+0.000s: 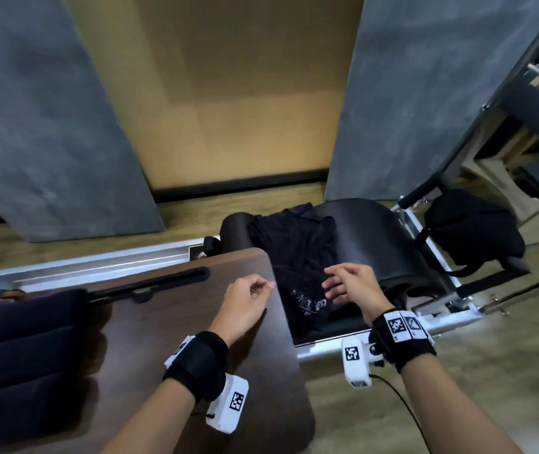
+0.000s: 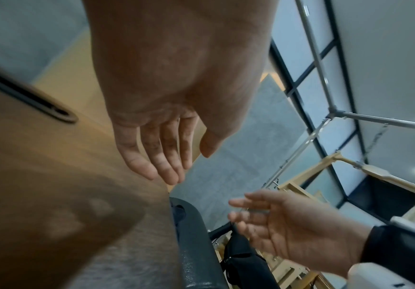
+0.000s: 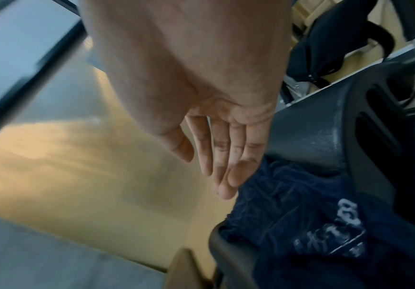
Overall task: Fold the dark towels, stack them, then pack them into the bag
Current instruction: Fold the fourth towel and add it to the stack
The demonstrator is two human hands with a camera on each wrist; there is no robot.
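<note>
grey wall panels and a tan wood wall stand behind a low exercise machine with a silver frame, and a dark wooden surface (image 1: 170, 309) lies across it in front of the person. at the left edge of that surface sits a pile of folded dark towels (image 1: 26, 348), three rolls or layers showing, so part of the folding and stacking looks done. one crumpled dark towel (image 1: 294, 257) with pale lettering still lies unfolded, draped over the machine's black curved pad (image 1: 392, 237) just beyond the surface's right edge. the black bag (image 1: 471, 231) hangs or rests at the far right of the frame, well apart from the stack, and nothing appears packed yet; its inside cannot be seen. judging from this, the step in hand is fetching the last loose towel, with folding it, adding it to the stack and all the packing left. the left hand (image 1: 245, 299) hovers over the surface's corner, fingers loosely curled and holding nothing; the right hand (image 1: 350, 286) hangs spread and empty just above the crumpled towel. the right wrist view alone shows the lettering closely and the fingertips (image 3: 226, 187) near the cloth, though contact is not clear. the left wrist view alone shows both palms empty, the right hand's (image 2: 295, 230) among them, plus ceiling lights; only the head view shows the stack.
</note>
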